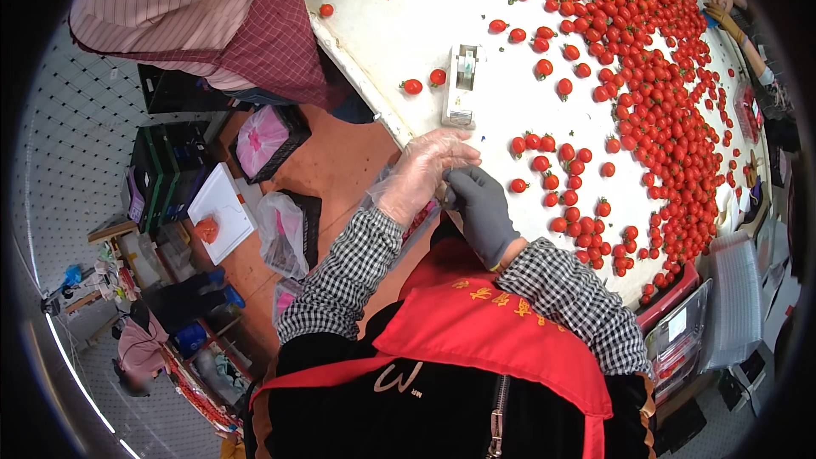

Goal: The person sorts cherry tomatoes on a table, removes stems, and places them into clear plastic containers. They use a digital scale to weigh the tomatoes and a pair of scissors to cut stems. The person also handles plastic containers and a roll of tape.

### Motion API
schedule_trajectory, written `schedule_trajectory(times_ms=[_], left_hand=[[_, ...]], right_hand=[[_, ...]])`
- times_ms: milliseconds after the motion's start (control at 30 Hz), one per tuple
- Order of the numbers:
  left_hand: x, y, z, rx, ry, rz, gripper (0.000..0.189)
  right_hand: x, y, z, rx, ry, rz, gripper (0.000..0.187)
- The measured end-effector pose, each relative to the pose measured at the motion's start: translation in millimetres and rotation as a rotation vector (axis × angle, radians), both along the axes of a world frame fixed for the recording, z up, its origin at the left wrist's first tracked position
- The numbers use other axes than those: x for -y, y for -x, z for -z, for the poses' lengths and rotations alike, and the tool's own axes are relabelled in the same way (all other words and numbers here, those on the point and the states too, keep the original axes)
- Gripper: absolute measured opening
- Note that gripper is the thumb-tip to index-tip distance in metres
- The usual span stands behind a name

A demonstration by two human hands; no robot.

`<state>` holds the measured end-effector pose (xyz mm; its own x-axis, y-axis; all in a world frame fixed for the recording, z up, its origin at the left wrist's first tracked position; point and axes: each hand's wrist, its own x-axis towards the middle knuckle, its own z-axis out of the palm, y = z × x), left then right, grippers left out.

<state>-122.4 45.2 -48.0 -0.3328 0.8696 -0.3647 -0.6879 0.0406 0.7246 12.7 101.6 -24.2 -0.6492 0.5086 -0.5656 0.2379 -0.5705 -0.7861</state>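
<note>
My left hand (pixel 424 169), in a clear plastic glove, reaches over the table edge with its fingers stretched out. Against its palm side is my right hand (pixel 481 210), in a grey work glove with curled fingers. The two hands meet, and whatever lies between them is hidden. Just beyond my left fingertips lies a white tape dispenser (pixel 454 99). To the right of my hands, loose cherry tomatoes (pixel 551 182) with green stems are scattered on the white tabletop (pixel 395 32).
A large heap of cherry tomatoes (pixel 669 134) covers the table's right side. A co-worker in a checked apron (pixel 280 44) stands at left; another person's gloved hand (pixel 723 19) is at far right. Stacked clear plastic trays (pixel 733 299) stand at right, black crates (pixel 169 172) on the floor at left.
</note>
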Motion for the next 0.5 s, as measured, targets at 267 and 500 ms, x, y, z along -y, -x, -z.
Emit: schedule_trajectory(times_ms=[267,500], left_hand=[[-15.1,-0.1,-9.1,0.02,0.218,-0.001,0.035],[-29.0,2.4,1.9,-0.011,0.268,-0.036,0.024]], right_hand=[[2.3,-6.9,-2.7,0.081,0.151,0.02,0.021],[1.9,-5.8,12.6,0.073,0.192,0.037,0.025]])
